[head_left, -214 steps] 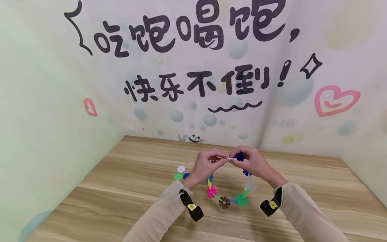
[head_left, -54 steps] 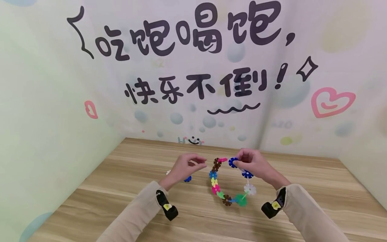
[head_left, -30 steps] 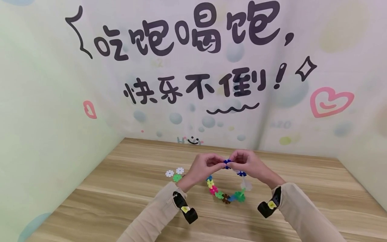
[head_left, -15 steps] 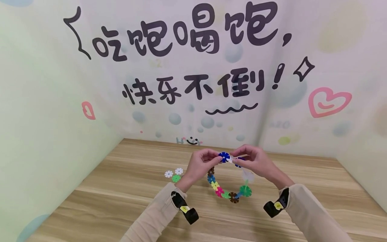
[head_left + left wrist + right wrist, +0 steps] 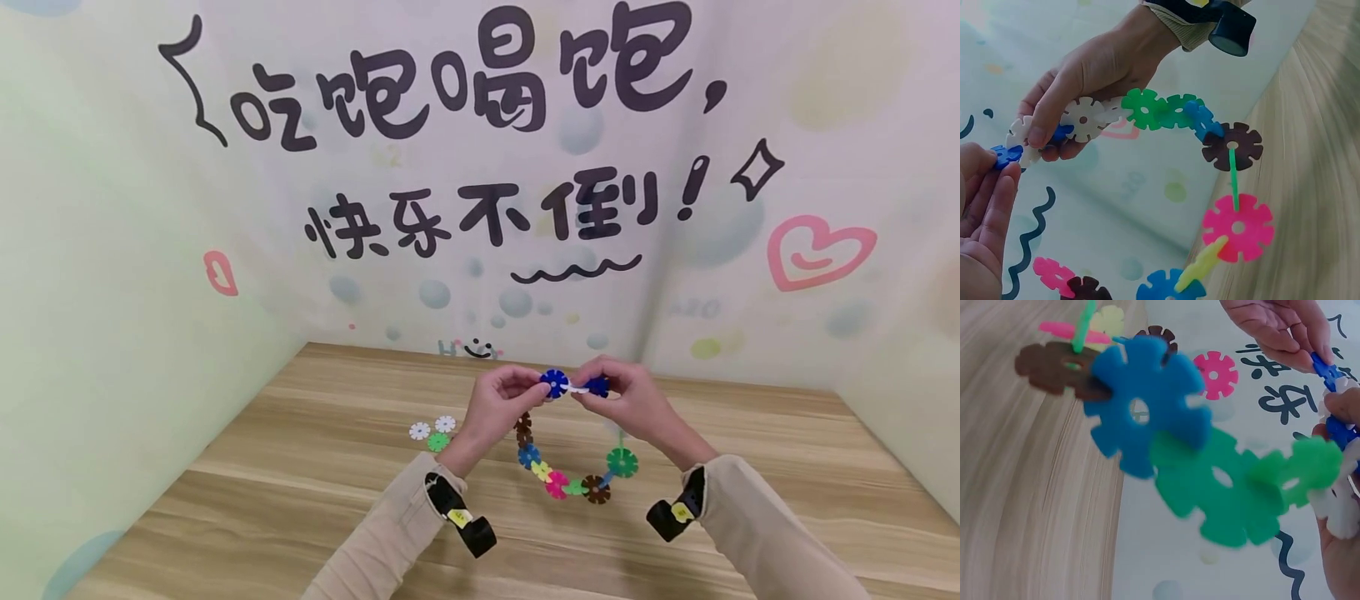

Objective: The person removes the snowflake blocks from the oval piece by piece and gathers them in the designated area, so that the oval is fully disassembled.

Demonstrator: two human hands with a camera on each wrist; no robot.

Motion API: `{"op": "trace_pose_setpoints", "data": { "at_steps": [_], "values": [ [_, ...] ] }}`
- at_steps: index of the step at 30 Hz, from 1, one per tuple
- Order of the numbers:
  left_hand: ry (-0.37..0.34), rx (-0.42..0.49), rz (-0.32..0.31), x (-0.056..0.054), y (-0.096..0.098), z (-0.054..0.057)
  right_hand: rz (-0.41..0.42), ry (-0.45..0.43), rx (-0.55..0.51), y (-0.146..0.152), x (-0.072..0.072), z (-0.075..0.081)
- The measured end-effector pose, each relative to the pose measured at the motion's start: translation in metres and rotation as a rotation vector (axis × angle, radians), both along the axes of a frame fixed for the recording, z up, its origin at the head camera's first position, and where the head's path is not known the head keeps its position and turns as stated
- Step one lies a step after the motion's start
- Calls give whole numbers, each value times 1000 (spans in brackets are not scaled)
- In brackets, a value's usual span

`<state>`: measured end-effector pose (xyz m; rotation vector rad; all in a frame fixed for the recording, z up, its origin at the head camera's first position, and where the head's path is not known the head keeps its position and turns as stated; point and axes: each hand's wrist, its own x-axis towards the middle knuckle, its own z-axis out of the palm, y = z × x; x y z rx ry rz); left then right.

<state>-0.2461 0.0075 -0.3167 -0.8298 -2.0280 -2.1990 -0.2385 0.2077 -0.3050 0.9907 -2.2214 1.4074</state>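
Observation:
A chain of slotted plastic flower discs hangs in an unclosed loop from both hands. Thumb and fingers of my left hand (image 5: 495, 408) pinch the dark blue disc (image 5: 554, 384) at one end. Just beside it, my right hand (image 5: 633, 400) pinches a white disc (image 5: 576, 389) joined to that blue one. Another blue disc (image 5: 597, 387) lies by the right fingers, followed by white discs partly hidden by the hand. Below hang a green disc (image 5: 622, 462), a brown disc (image 5: 596, 490) and several others. In the left wrist view, a pink disc (image 5: 1052, 275) forms the chain's free end.
Two white discs (image 5: 420, 431) and a light green disc (image 5: 438, 442) lie loose on the wooden table (image 5: 300, 467), left of the left hand. A printed backdrop (image 5: 450, 167) rises behind the table. Each wrist wears a black camera (image 5: 476, 533).
My left hand, apart from the chain 1.8 s ago, has come right and pinched the end blue disc. My right hand has shifted from that disc to the white one. The chain is lifted slightly.

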Motion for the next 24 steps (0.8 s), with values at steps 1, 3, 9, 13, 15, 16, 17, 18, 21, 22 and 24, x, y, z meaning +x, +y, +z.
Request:
{"op": "trace_pose_setpoints", "data": {
  "at_steps": [1,3,9,13,15,16,17,18,21,22,24],
  "values": [
    [-10,-1,-9,-2,1,-2,1,5,-4,0,0,0],
    [-27,-12,-23,-7,2,-7,1,10,-10,0,-1,-1],
    [-3,-36,-48,-5,6,-4,-16,26,-8,-5,6,8],
    [-4,-48,-20,8,4,8,-36,43,19,-13,16,19],
    [-10,-49,-5,13,2,11,-38,53,39,-13,16,20],
    [-10,-48,1,13,1,11,-36,53,48,-14,16,20],
    [-9,-48,5,14,0,11,-32,52,58,-14,16,21],
    [-6,-51,6,14,-2,10,-27,53,68,-15,15,21],
    [-7,-61,-3,11,-6,6,-7,58,83,-16,14,23],
    [-5,-69,-5,8,-7,4,0,59,84,-16,14,23],
    [-3,-79,-7,4,-9,0,15,64,88,-16,11,23]
  ]
}}
